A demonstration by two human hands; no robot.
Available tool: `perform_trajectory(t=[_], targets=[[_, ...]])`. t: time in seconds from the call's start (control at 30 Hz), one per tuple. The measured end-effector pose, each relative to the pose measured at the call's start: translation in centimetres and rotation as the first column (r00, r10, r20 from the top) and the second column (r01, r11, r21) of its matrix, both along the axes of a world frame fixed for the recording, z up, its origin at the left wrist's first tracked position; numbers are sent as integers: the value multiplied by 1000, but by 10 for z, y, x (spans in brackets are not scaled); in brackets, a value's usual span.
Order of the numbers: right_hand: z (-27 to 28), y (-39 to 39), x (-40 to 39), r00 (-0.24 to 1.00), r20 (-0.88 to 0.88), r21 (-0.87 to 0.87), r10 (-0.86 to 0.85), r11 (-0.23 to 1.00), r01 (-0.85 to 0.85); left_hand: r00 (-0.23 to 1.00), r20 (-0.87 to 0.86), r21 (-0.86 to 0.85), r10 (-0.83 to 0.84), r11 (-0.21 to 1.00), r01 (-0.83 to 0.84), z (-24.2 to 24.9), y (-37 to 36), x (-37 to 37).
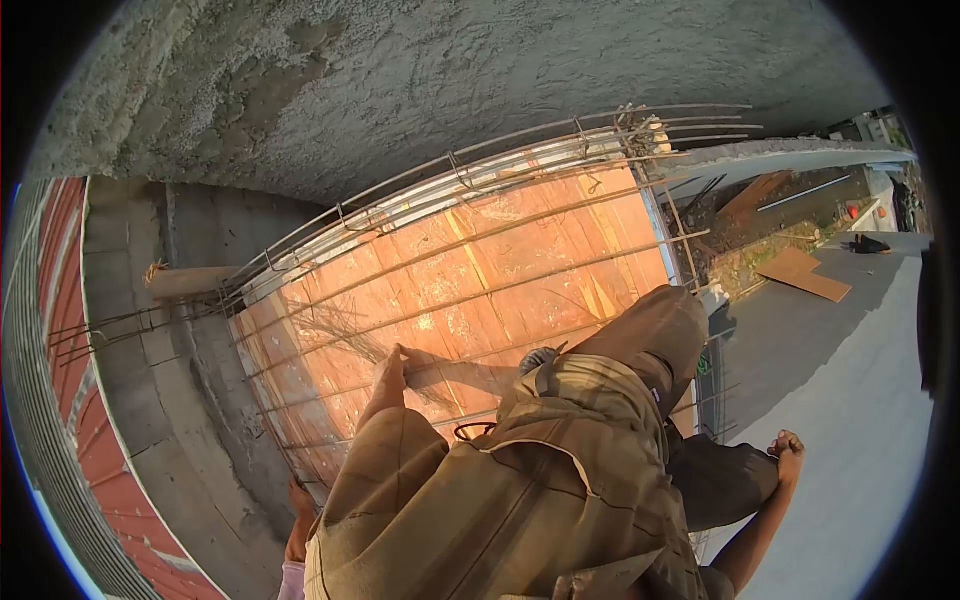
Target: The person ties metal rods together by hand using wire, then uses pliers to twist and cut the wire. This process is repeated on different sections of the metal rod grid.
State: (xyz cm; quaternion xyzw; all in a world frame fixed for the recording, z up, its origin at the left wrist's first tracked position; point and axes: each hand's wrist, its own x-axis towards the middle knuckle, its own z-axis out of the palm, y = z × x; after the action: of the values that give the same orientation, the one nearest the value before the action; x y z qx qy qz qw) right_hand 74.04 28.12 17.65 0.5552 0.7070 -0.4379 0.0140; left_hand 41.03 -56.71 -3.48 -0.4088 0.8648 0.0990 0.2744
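Note:
My left hand (301, 497) is low at the left, beside my brown trouser leg and near the edge of the orange plywood sheet (500, 240). Its fingers are mostly out of clear sight, so I cannot make out whether it grips a bar. On the right, my right hand (788, 445) is closed with curled fingers next to a dark trouser leg; anything inside is hidden. Steel reinforcing bars (520, 280) run over the plywood in front of me. A bunch of thin wires (350, 335) rests on them near my bare lower leg (385, 385).
A tied rebar cage (455, 170) follows the far plywood edge, below a rough cement wall (450, 70). Bar ends stick out left and right. A concrete ledge (160, 370) and red roofing (125, 480) lie left. At lower ground on the right is a brown board (805, 275).

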Motion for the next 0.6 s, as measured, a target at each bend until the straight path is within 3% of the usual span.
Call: perform_trajectory(t=[0.13,0.2,0.27,0.3,0.37,0.43,0.5,0.57,0.6], targets=[[8,-9,5,1000,4,23,-21,1000,21,991,99,139,93,985,-106,-5,-18,16],[9,-11,5,1000,4,43,-19,999,18,968,77,280,239,926,-251,-5,-26,14],[9,-13,3,1000,-10,41,-3,999,3,883,51,495,467,756,-429,-9,-38,5],[10,-12,1,1000,-29,36,5,999,-4,765,58,660,641,550,-511,-12,-45,0],[8,-13,-3,997,-80,111,16,994,-7,459,170,860,872,96,-501,-3,-27,-33],[-3,-5,-21,990,-133,264,38,964,-1,264,167,902,950,-39,-431,70,74,-88],[35,-82,-127,962,-268,264,59,964,14,346,304,935,888,-209,-287,85,133,-115],[45,-147,-209,952,-235,250,197,959,-137,356,247,924,901,-108,-367,116,208,-136],[53,-184,-248,918,-264,207,295,947,-244,377,285,915,881,-132,-382,120,232,-138]])
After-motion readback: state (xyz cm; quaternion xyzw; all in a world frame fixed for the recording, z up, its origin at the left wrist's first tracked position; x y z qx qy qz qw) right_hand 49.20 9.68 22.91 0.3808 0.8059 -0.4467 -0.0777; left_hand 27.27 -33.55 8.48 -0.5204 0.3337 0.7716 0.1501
